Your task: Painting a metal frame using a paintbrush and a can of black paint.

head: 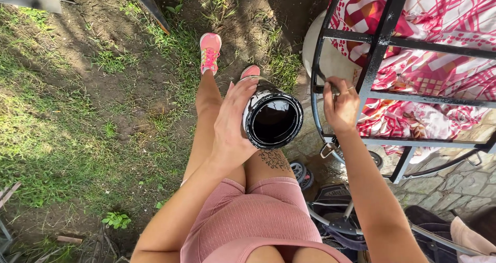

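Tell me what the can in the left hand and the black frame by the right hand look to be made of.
Paint can: likely metal, with a thin rolled rim, smeared glossy black; liquid inside mirrors light. Frame: probably painted steel or iron, with straight square-edged bars and a curved rod, and a sheen in the sun. Left hand grips the can; right hand touches the frame.

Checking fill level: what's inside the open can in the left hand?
The can, held by the left hand, shows glossy black liquid filling its opening. Depth and bottom are hidden under that surface.
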